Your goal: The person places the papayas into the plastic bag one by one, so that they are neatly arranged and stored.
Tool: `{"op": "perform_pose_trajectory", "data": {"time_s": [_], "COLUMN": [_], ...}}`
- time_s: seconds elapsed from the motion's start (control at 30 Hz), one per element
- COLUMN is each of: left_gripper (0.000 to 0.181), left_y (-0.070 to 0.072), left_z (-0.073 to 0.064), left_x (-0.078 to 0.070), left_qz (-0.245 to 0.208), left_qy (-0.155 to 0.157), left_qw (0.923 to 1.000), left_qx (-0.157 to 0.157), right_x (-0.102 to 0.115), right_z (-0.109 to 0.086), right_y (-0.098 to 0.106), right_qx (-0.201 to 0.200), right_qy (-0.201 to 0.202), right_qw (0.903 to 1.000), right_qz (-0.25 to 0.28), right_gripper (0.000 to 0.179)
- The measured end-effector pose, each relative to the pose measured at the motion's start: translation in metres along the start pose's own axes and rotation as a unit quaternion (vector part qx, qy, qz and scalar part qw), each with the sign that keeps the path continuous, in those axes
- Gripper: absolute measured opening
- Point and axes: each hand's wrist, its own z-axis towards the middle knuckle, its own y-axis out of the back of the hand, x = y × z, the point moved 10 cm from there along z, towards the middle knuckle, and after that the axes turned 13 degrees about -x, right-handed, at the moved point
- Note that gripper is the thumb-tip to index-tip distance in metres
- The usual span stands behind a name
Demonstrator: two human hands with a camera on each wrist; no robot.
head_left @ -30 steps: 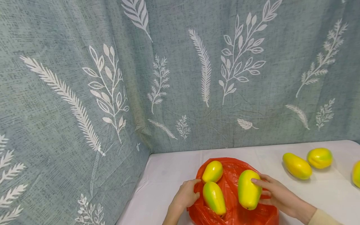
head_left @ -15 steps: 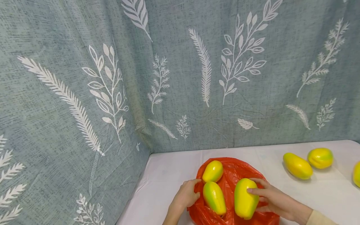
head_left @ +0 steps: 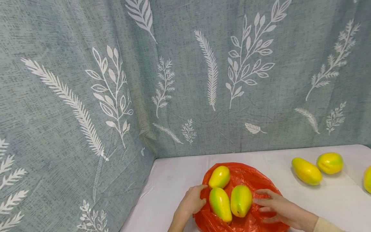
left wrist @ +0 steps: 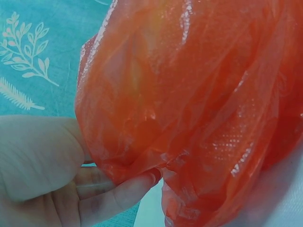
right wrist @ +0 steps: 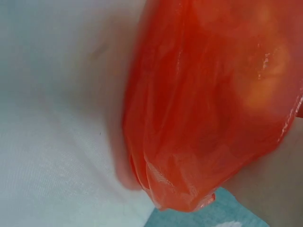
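In the head view, three glossy yellow-green papayas lie in an open red plastic bag (head_left: 240, 170): one at the back (head_left: 219, 177), one at the front left (head_left: 220, 205), and one on the right (head_left: 241, 201). My left hand (head_left: 189, 200) holds the bag's left rim; the left wrist view shows its fingers (left wrist: 123, 191) curled at the bag's edge. My right hand (head_left: 278, 206) is over the bag's right side, fingers spread and just beside the right papaya, holding nothing. In the right wrist view the bag's red side (right wrist: 199, 109) hides the fingers.
Two more papayas, a long one (head_left: 306, 171) and a rounder one (head_left: 329, 163), lie on the white tablecloth (head_left: 342, 203) at the right. Another papaya (head_left: 368, 179) is cut off by the right edge. A leaf-patterned grey-green curtain (head_left: 179, 96) stands behind and to the left.
My right hand has lowered a papaya leftward into the bag, beside the front-left one, and let go of it. The left hand stays at the rim.
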Motion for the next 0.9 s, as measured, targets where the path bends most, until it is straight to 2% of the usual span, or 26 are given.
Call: {"op": "perform_pose_trajectory", "data": {"time_s": [0.27,0.53,0.7,0.9], "left_gripper": [0.041,0.041,0.041,0.041], "left_y": [0.001,0.002,0.003,0.003], "left_z": [-0.001,-0.001,0.0,0.0], "left_x": [-0.002,-0.002,-0.002,-0.004], "left_qz": [0.002,0.009,0.009,0.015], "left_qy": [-0.005,-0.003,-0.006,-0.018], "left_qw": [1.0,1.0,0.9999,0.9997], "left_qx": [0.0,0.003,0.0,-0.004], "right_x": [0.007,0.017,0.023,0.031], "right_z": [0.007,0.012,0.022,0.035], "right_y": [0.003,-0.008,-0.014,-0.017], "right_qx": [-0.021,-0.009,-0.013,-0.008], "right_qy": [-0.002,0.011,0.019,0.038], "right_qw": [0.9983,0.9958,0.9909,0.9888], "right_qz": [-0.055,-0.091,-0.132,-0.144], "right_gripper": [0.073,0.075,0.086,0.078]}}
